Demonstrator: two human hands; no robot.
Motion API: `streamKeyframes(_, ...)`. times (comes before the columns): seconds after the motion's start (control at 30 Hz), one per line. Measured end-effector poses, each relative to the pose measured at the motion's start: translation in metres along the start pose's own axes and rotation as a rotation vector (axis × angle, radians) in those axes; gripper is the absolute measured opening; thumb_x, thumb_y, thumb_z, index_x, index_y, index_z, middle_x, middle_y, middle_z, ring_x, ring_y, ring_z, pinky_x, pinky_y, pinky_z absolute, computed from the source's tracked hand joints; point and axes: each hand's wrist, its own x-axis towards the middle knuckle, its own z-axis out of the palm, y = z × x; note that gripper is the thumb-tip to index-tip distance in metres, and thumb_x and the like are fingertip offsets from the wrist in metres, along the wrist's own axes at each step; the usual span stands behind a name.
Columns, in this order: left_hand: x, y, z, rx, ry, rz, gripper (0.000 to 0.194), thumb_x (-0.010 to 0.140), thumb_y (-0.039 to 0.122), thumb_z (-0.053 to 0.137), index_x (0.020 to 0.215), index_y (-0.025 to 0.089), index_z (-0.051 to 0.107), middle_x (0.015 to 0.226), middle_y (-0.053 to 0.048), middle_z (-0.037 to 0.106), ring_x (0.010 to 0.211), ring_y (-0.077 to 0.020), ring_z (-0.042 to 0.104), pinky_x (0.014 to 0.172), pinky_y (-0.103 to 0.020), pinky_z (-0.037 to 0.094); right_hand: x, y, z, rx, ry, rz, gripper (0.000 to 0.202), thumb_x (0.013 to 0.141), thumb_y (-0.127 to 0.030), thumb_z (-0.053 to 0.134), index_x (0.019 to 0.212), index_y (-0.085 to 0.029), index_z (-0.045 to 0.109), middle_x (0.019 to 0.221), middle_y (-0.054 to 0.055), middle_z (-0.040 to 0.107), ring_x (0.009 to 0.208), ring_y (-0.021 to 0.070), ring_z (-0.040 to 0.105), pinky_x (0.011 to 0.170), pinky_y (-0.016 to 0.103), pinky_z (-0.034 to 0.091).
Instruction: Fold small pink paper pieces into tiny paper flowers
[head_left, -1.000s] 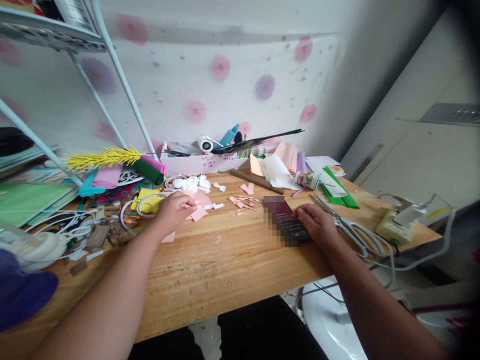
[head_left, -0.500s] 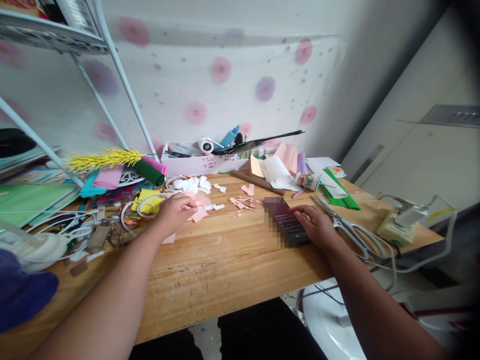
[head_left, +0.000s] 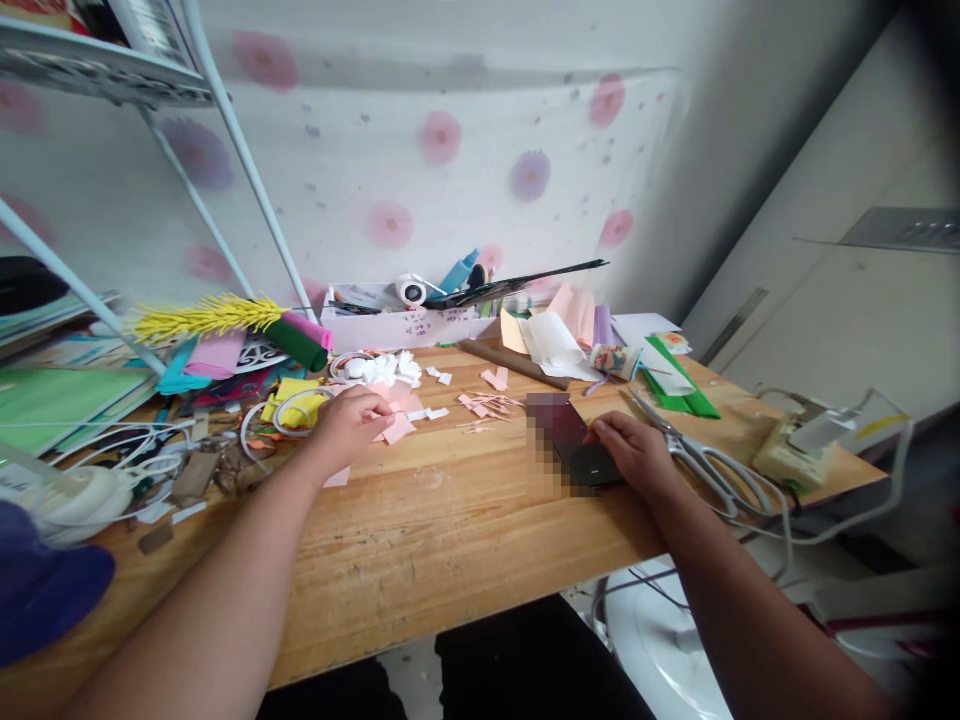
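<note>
On the left of the wooden table, my left hand (head_left: 351, 425) is closed in a pinch over cut pieces of pink paper (head_left: 399, 428). What its fingertips hold, if anything, is too small to make out. My right hand (head_left: 634, 450) is closed around the right edge of a dark phone (head_left: 589, 455), thumb over the screen. Part of the phone is blurred by blocks. Between the hands lie thin pink paper strips (head_left: 489, 404) and a few wider pink pieces (head_left: 495, 378). White paper petals (head_left: 386, 368) sit just beyond my left hand.
Large scissors (head_left: 697, 460) lie right of my right hand, beside a power strip (head_left: 796, 450) with cables. A brown roll (head_left: 514, 364), paper sheets and a white box (head_left: 412, 328) line the back. Cords, scraps and a yellow spiky stem (head_left: 210, 318) crowd the left.
My right thumb has shifted on the phone and its fingers have curled in more. The screen's lines of text have given way to a plainer dark display. My left hand stays put.
</note>
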Motion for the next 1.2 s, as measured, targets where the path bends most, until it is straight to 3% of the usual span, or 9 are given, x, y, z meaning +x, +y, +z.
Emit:
streamKeyframes(0.37, 0.0, 0.004, -0.002, -0.012, -0.002, -0.014, 0.014, 0.068, 0.031, 0.053, 0.067, 0.018, 0.06, 0.079, -0.002, 0.054, 0.072, -0.0141, 0.052, 0.064, -0.027, 0.043, -0.003, -0.003, -0.003, 0.063, 0.008, -0.002, 0.032, 0.078, -0.036, 0.042, 0.055, -0.019, 0.056, 0.057, 0.001, 0.058, 0.06, 0.0144, 0.052, 0.059, 0.026, 0.039)
streamKeyframes(0.67, 0.002, 0.005, -0.002, -0.002, -0.018, 0.011, 0.015, 0.069, 0.032, 0.053, 0.068, 0.019, 0.06, 0.078, -0.002, 0.054, 0.075, -0.0149, 0.052, 0.064, -0.026, 0.041, -0.023, -0.007, -0.015, 0.117, 0.039, -0.032, 0.023, 0.077, -0.036, 0.045, 0.068, -0.02, 0.059, 0.072, 0.003, 0.059, 0.07, 0.0163, 0.054, 0.066, 0.028, 0.041)
streamKeyframes(0.8, 0.002, 0.0, 0.0, -0.031, 0.057, 0.024, 0.016, 0.067, 0.033, 0.055, 0.069, 0.019, 0.062, 0.08, -0.002, 0.053, 0.078, -0.0161, 0.052, 0.069, -0.028, 0.043, -0.027, -0.005, -0.015, 0.137, 0.09, -0.038, 0.024, 0.078, -0.037, 0.045, 0.071, -0.019, 0.059, 0.073, 0.003, 0.059, 0.07, 0.0167, 0.054, 0.067, 0.028, 0.042)
streamKeyframes(0.93, 0.002, -0.002, 0.0, -0.033, 0.102, 0.021, 0.017, 0.067, 0.034, 0.056, 0.07, 0.019, 0.062, 0.079, -0.002, 0.053, 0.077, -0.0156, 0.052, 0.069, -0.028, 0.043, -0.024, -0.003, -0.011, 0.082, 0.024, -0.054, 0.024, 0.079, -0.036, 0.043, 0.073, -0.02, 0.06, 0.076, 0.004, 0.06, 0.072, 0.017, 0.054, 0.067, 0.028, 0.041)
streamKeyframes(1.2, 0.002, 0.003, -0.003, -0.019, -0.002, -0.02, 0.016, 0.07, 0.032, 0.052, 0.072, 0.019, 0.062, 0.08, -0.002, 0.059, 0.076, -0.0157, 0.053, 0.064, -0.026, 0.042, -0.017, 0.006, -0.004, -0.017, -0.04, -0.047, 0.024, 0.08, -0.037, 0.042, 0.077, -0.021, 0.06, 0.08, 0.003, 0.06, 0.077, 0.0174, 0.054, 0.071, 0.029, 0.041)
